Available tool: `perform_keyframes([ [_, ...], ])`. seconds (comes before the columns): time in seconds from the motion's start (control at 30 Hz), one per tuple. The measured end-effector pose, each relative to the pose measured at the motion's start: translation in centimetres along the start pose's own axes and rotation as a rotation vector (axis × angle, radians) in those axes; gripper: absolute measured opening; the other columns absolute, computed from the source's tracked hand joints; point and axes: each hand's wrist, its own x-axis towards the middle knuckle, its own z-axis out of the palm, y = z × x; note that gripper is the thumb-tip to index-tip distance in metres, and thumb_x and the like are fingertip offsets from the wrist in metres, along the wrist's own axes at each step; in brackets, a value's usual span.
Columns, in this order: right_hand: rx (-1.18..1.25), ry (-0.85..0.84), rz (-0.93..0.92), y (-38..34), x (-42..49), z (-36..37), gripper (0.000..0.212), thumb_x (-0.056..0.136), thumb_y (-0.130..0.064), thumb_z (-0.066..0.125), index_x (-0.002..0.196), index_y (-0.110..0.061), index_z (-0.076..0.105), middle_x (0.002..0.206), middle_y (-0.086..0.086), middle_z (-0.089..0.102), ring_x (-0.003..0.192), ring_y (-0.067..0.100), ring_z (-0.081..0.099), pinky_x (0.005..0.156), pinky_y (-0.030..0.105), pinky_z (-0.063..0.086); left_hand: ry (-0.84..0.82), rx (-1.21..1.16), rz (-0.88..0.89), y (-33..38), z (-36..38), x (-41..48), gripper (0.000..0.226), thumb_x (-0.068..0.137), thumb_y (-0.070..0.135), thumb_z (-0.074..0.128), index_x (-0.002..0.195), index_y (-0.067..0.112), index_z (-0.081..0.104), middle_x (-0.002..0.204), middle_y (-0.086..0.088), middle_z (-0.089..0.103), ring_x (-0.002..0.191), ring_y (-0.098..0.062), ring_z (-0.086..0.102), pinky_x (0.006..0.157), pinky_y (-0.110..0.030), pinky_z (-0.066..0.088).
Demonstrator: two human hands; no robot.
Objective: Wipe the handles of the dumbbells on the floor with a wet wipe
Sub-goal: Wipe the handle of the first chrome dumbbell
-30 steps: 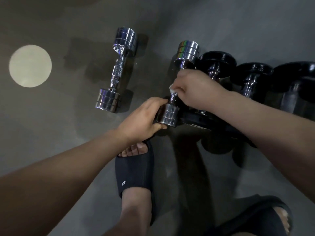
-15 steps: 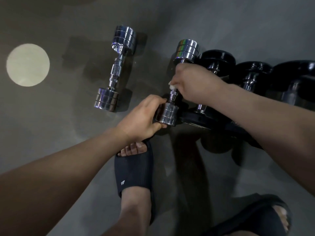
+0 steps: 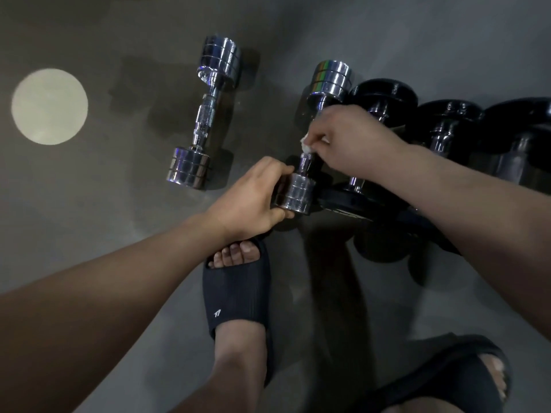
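Note:
Two chrome dumbbells lie on the grey floor. My left hand (image 3: 250,198) grips the near weight end of the right chrome dumbbell (image 3: 328,79). My right hand (image 3: 348,138) is wrapped around that dumbbell's handle, with a white wet wipe (image 3: 305,146) pinched against it. Only a corner of the wipe shows and most of the handle is hidden under my fingers. The left chrome dumbbell (image 3: 205,117) lies apart, untouched, its knurled handle bare.
Several black dumbbells (image 3: 384,96) sit in a row directly right of the held one, partly under my right forearm. My feet in dark slides (image 3: 235,293) stand close below. A pale round mark (image 3: 49,105) is on the floor at the left.
My right hand with the wipe has slid along the handle toward the far weight end. My left hand keeps its grip on the near end.

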Motion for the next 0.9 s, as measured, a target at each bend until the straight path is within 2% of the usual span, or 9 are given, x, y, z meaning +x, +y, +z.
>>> perform_keyframes([
  [0.17, 0.076, -0.165, -0.061, -0.7, -1.5, 0.7, 0.015, 0.086, -0.01, 0.062, 0.089, -0.017, 0.074, 0.098, 0.0, 0.068, 0.094, 0.02, 0.064, 0.086, 0.038, 0.052, -0.032, -0.024, -0.013, 0.3, 0.1, 0.0, 0.067, 0.075, 0.019, 0.082, 0.132, 0.012, 0.048, 0.125, -0.002, 0.051, 0.114, -0.013, 0.051, 0.095, -0.023, 0.041],
  [0.27, 0.05, 0.023, 0.069, 0.5, -1.0, 0.6, 0.019, 0.09, -0.008, 0.056, 0.096, -0.015, 0.073, 0.104, 0.008, 0.064, 0.096, 0.027, 0.062, 0.084, 0.033, 0.049, -0.088, 0.008, 0.026, 0.3, 0.2, 0.0, 0.074, 0.08, 0.019, 0.079, 0.143, 0.01, 0.041, 0.135, -0.005, 0.047, 0.125, -0.017, 0.049, 0.103, -0.025, 0.041],
  [0.33, 0.049, 0.134, 0.193, 1.1, -0.8, 0.6, 0.019, 0.093, -0.012, 0.055, 0.102, -0.016, 0.071, 0.107, 0.011, 0.061, 0.096, 0.028, 0.06, 0.079, 0.031, 0.045, -0.112, 0.047, 0.042, 0.3, 0.3, 0.2, 0.077, 0.082, 0.022, 0.076, 0.148, 0.009, 0.038, 0.138, -0.007, 0.044, 0.128, -0.023, 0.048, 0.106, -0.033, 0.043],
  [0.43, 0.062, 0.153, 0.231, 1.3, -0.9, 0.5, 0.018, 0.094, -0.014, 0.057, 0.105, -0.016, 0.071, 0.108, 0.009, 0.061, 0.098, 0.027, 0.06, 0.078, 0.027, 0.042, -0.114, 0.071, 0.004, 1.0, 0.3, 0.2, 0.077, 0.079, 0.023, 0.064, 0.15, 0.01, 0.037, 0.137, -0.008, 0.041, 0.125, -0.027, 0.048, 0.102, -0.038, 0.048],
  [0.53, 0.091, 0.205, 0.258, 1.1, -0.9, -0.1, 0.018, 0.094, -0.014, 0.059, 0.105, -0.017, 0.072, 0.111, 0.009, 0.061, 0.099, 0.024, 0.06, 0.079, 0.026, 0.043, -0.088, 0.148, 0.007, 2.2, 0.4, 0.1, 0.076, 0.077, 0.011, 0.067, 0.148, 0.009, 0.04, 0.129, -0.012, 0.042, 0.119, -0.031, 0.047, 0.095, -0.042, 0.05],
  [0.63, 0.095, 0.253, 0.287, 0.7, -0.7, -0.5, 0.018, 0.093, -0.015, 0.057, 0.105, -0.017, 0.072, 0.114, 0.011, 0.062, 0.099, 0.026, 0.061, 0.083, 0.031, 0.05, -0.053, 0.379, 0.024, 4.3, 1.1, 0.5, 0.074, 0.066, 0.001, 0.07, 0.137, 0.003, 0.049, 0.117, -0.017, 0.045, 0.107, -0.036, 0.047, 0.088, -0.045, 0.05],
  [0.7, 0.074, 0.257, 0.272, 0.4, -0.3, -0.4, 0.019, 0.094, -0.016, 0.057, 0.105, -0.015, 0.072, 0.115, 0.011, 0.063, 0.1, 0.026, 0.061, 0.08, 0.028, 0.045, -0.035, 0.461, 0.022, 5.0, 1.4, 0.8, 0.068, 0.061, -0.002, 0.067, 0.128, 0.002, 0.054, 0.112, -0.017, 0.046, 0.101, -0.036, 0.047, 0.085, -0.047, 0.05],
  [0.83, 0.079, 0.259, 0.256, 0.1, 1.1, 0.3, 0.02, 0.098, -0.015, 0.055, 0.109, -0.009, 0.071, 0.118, 0.007, 0.067, 0.105, 0.014, 0.061, 0.075, 0.012, 0.028, -0.007, 0.388, 0.074, 3.6, 0.8, 0.6, 0.06, 0.071, 0.003, 0.069, 0.129, 0.003, 0.055, 0.115, -0.015, 0.051, 0.105, -0.035, 0.051, 0.085, -0.042, 0.049],
  [0.9, 0.086, 0.247, 0.256, 0.1, 1.4, 0.7, 0.019, 0.098, -0.016, 0.058, 0.108, -0.009, 0.072, 0.118, 0.007, 0.069, 0.109, 0.02, 0.063, 0.08, 0.012, 0.034, 0.005, 0.291, 0.068, 2.7, 0.4, 0.2, 0.062, 0.075, 0.01, 0.072, 0.133, 0.003, 0.052, 0.123, -0.014, 0.051, 0.113, -0.032, 0.051, 0.091, -0.036, 0.045],
])
